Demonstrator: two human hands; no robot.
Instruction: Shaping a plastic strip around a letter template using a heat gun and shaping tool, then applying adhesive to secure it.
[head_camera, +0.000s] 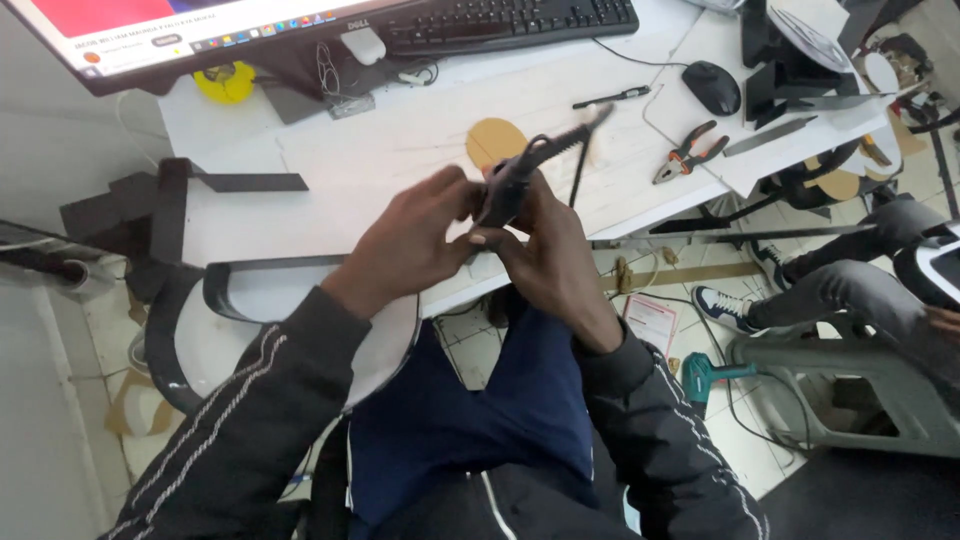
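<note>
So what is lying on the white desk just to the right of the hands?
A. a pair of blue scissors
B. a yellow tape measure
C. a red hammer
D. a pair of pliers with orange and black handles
D: a pair of pliers with orange and black handles lies on the white desk, right of the left hand and right hand, which together hold a thin black tool-like piece.

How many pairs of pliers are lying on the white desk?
1. The pliers, with orange and black handles, lie on the white desk to the right of the hands, below the black computer mouse. Others could be hidden in the clutter at the desk's far right.
</note>
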